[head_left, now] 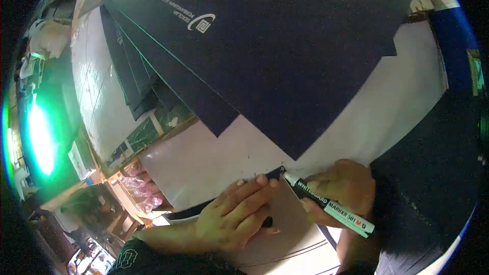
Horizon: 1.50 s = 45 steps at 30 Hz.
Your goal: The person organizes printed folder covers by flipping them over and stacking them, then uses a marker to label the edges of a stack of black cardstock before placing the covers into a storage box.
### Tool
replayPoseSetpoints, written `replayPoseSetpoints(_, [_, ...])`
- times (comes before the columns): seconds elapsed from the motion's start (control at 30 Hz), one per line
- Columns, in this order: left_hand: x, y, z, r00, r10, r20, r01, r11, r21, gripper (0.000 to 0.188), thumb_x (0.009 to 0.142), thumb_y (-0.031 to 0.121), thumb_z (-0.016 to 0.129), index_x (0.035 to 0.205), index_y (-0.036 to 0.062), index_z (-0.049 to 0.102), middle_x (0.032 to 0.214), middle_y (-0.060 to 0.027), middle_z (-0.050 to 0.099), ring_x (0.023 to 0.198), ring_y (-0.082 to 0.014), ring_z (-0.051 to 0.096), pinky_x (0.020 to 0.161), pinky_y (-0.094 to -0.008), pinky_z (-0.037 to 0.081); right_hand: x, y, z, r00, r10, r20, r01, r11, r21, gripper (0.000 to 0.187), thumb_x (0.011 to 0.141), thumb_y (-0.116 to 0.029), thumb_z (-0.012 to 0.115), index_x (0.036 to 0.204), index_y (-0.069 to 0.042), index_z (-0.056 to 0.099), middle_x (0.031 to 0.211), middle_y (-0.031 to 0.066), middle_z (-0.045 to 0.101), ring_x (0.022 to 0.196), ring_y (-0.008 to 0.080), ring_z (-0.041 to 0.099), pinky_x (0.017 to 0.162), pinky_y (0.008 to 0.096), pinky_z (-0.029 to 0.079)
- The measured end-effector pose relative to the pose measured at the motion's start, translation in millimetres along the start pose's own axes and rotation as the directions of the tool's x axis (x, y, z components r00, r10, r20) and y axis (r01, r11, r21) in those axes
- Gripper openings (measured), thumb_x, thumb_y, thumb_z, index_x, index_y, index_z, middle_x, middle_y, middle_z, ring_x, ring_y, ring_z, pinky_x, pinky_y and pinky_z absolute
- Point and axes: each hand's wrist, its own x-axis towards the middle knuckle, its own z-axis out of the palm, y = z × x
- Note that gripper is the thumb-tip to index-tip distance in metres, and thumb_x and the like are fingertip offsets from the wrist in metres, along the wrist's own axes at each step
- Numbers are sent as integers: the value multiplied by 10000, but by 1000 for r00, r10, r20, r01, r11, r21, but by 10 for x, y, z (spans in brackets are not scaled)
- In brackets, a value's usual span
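Observation:
My right hand (346,188) is closed round a black-and-white marker (326,204). The marker slants up to the left, its tip at the top corner of a tan cardboard piece (285,239). My left hand (237,216) lies over that cardboard's left part, fingers stretched out and fingertips close to the marker tip. A small black thing (267,221) shows by the left thumb; I cannot tell if it is gripped. Dark sheet material (193,212) shows under and beside the left hand, along the cardboard's edge.
Large dark navy sheets (305,61) with a pale printed emblem lie fanned out beyond my hands on a whitish tabletop (188,163). More dark material (428,188) covers the right side. Pinkish plastic-wrapped bundles (145,188) sit below the table's left edge. A bright lamp (41,132) glows at far left.

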Motion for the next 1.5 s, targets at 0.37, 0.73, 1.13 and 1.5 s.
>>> replayPoseSetpoints(0.37, [15, -54, -43, 1000, -7, -7, 7, 1000, -14, 321, 766, 309, 740, 892, 48, 604, 1234, -191, 605, 1205, -311, 559, 915, -400, 476, 235, -55, -138, 978, -70, 197, 43, 990, 135, 162, 548, -199, 750, 641, -102, 659, 637, 71, 625, 497, 287, 557, 479, 386, 437])
replayPoseSetpoints(0.73, [6, -40, -24, 1000, -11, 2, 11, 999, -32, 315, 765, 328, 734, 887, 64, 613, 1283, -184, 586, 1237, -297, 542, 969, -399, 441, 155, -95, -134, 987, -1, 162, 0, 1000, 7, 175, 571, -205, 756, 706, -108, 700, 702, 41, 677, 580, 247, 612, 554, 353, 483])
replayPoseSetpoints(1.13, [29, -52, -50, 1000, 9, -2, -9, 999, -44, 316, 757, 314, 744, 885, 61, 604, 1293, -189, 576, 1249, -314, 527, 953, -408, 462, 193, -51, -155, 974, -29, 227, 3, 993, 114, 164, 721, -300, 713, 746, -142, 675, 655, 67, 648, 539, 292, 625, 516, 411, 516])
replayPoseSetpoints(1.5, [27, -48, -66, 1000, 8, 16, -8, 1000, -27, 301, 780, 309, 727, 886, 55, 605, 1303, -187, 569, 1244, -314, 530, 955, -409, 461, 147, -63, -106, 991, -81, 106, 67, 989, 130, 177, 709, -313, 728, 759, -146, 695, 685, 42, 668, 557, 265, 634, 536, 386, 510])
